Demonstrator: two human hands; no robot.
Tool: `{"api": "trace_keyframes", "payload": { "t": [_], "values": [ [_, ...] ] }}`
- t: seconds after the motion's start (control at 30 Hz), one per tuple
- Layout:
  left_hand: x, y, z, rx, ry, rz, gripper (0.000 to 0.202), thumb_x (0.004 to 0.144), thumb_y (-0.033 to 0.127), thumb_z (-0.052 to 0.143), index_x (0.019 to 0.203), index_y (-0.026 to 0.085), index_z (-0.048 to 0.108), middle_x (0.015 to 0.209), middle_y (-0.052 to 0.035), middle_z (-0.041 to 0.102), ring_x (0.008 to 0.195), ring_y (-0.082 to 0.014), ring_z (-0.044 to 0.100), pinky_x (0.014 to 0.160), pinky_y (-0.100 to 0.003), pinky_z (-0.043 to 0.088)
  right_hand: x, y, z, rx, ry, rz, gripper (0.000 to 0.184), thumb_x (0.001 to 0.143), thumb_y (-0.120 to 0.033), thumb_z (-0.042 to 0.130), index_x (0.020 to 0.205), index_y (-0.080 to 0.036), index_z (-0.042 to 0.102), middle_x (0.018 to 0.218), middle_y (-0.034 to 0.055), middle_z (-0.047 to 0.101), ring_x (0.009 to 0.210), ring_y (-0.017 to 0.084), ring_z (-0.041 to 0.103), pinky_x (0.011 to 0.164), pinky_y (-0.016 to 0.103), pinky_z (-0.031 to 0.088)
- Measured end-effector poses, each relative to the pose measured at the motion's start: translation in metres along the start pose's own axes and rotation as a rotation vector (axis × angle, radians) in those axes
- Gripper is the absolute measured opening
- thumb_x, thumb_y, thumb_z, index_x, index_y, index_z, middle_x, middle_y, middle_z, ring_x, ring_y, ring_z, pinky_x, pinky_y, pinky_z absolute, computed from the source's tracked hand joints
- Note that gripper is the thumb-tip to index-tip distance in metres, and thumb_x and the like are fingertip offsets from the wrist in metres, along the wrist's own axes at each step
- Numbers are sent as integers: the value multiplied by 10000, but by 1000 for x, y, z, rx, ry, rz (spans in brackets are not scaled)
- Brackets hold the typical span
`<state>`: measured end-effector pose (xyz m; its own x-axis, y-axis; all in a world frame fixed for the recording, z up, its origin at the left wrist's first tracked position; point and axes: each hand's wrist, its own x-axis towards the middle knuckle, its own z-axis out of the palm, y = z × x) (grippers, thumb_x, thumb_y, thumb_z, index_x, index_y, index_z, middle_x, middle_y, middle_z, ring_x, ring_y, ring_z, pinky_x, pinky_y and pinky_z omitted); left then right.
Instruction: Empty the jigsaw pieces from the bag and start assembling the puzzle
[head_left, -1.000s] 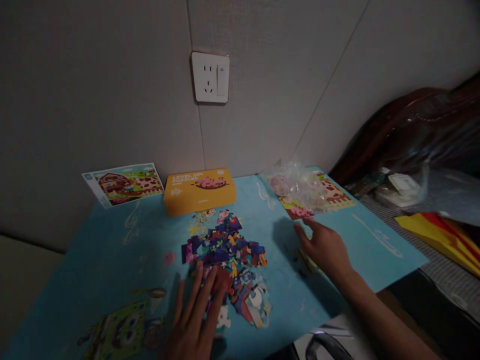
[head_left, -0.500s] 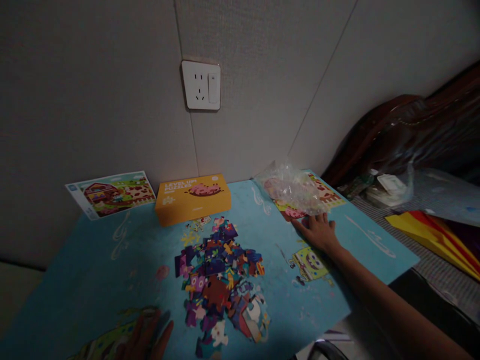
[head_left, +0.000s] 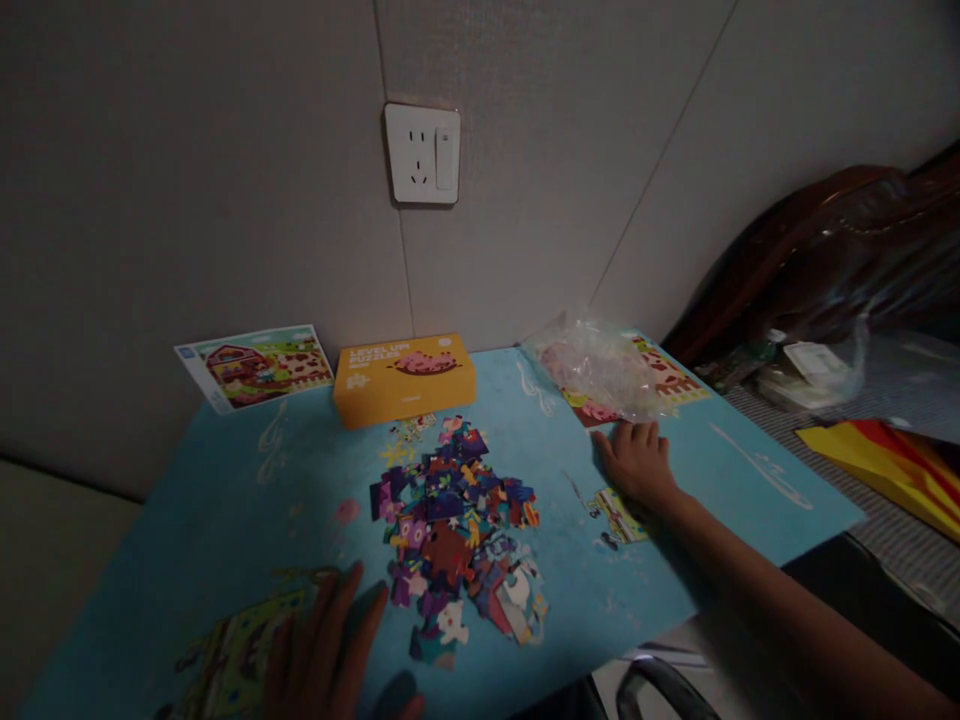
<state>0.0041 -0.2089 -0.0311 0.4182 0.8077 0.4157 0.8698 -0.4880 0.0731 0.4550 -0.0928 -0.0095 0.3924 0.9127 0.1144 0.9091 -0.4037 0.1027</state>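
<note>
A heap of loose jigsaw puzzle pieces [head_left: 446,560], mostly purple, blue and brown, lies in the middle of the blue table [head_left: 300,530]. My left hand [head_left: 322,650] is at the bottom edge of the view, left of the heap, its fingers spread low over the tabletop and holding nothing. To the right of the heap, my right hand [head_left: 637,462] rests on the table with its fingers laid out and nothing in them. Just beyond its fingertips are a clear plastic bag [head_left: 600,365] and the farm-picture assembled puzzle or sheet [head_left: 664,370] partly under it.
A yellow puzzle box [head_left: 405,385] stands at the back by the wall. Left of it, a farm picture card [head_left: 262,368] leans near the wall. A wall socket [head_left: 422,155] is above. To the right are a yellow and red item [head_left: 885,465] and plastic-wrapped dark furniture [head_left: 825,240].
My left hand has come further into view, moving right and its fingers spreading. My right hand has drawn slightly back from the plastic bag. The view has shifted a little left.
</note>
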Motion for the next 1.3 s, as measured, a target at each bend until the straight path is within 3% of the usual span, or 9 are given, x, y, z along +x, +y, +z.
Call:
{"api": "trace_keyframes", "payload": {
  "t": [0.1,0.23,0.33,0.4,0.7,0.83,0.93,1.07,1.3],
  "values": [
    [8,8,-7,29,-27,95,783,792,508,601,1465,186,361,1477,-164,434,1361,-380,363,1159,-544,135,-38,-22,-11,148,-76,-146,681,972,-489,358,1421,23,372,1496,358,276,1417,481,212,1053,660,274],
    [28,36,-14,5,-30,214,764,816,518,591,1458,148,406,1517,-133,398,1442,-381,218,1190,-525,34,-103,-59,-43,444,-139,-511,695,970,-561,340,1553,-221,173,1612,166,130,1478,363,93,1120,627,251],
    [42,57,-17,9,-32,261,699,839,516,569,1435,168,456,1521,-97,404,1462,-381,154,1187,-551,-30,-137,-85,-62,492,-134,-822,882,894,-615,494,1565,-232,68,1623,135,-2,1475,378,6,1140,633,207],
    [48,62,-19,26,-40,249,625,856,465,563,1419,205,481,1526,-68,401,1469,-364,137,1178,-566,-69,-145,-95,-65,459,-116,-921,833,904,-570,515,1560,-274,95,1621,117,-8,1469,398,26,1121,688,159],
    [26,13,-26,-61,-125,183,326,890,155,493,1164,250,642,1538,5,384,1482,-246,159,1198,-485,-92,-110,-71,-44,365,-87,-790,638,1001,-429,375,1553,-300,82,1603,60,180,1476,340,121,1105,732,124],
    [13,0,-19,-181,-89,63,393,904,69,393,1182,244,608,1558,-31,335,1480,-248,178,1203,-490,79,-115,-75,-43,408,-36,-754,570,1016,-355,335,1550,-299,140,1602,53,198,1480,297,142,1134,683,149],
    [10,-4,-15,-152,7,-122,370,925,138,433,1257,257,546,1497,-89,399,1427,-290,293,1137,-536,259,-126,-89,-44,437,-17,-689,555,1015,-418,333,1540,-312,189,1603,75,190,1472,321,175,1098,737,131],
    [16,-9,-12,-85,114,-322,331,921,309,498,1235,213,543,1338,-142,515,1285,-344,452,1034,-566,396,-126,-109,-46,462,-10,-667,802,895,-635,483,1543,-247,212,1603,150,161,1467,390,139,1072,751,159],
    [41,-2,-19,26,39,-458,326,938,319,457,1185,181,621,1301,-172,535,1230,-356,488,1011,-568,416,-91,-119,-47,440,-36,-757,664,958,-485,449,1534,-220,252,1596,128,220,1466,380,156,1104,714,148]
  ]
}}
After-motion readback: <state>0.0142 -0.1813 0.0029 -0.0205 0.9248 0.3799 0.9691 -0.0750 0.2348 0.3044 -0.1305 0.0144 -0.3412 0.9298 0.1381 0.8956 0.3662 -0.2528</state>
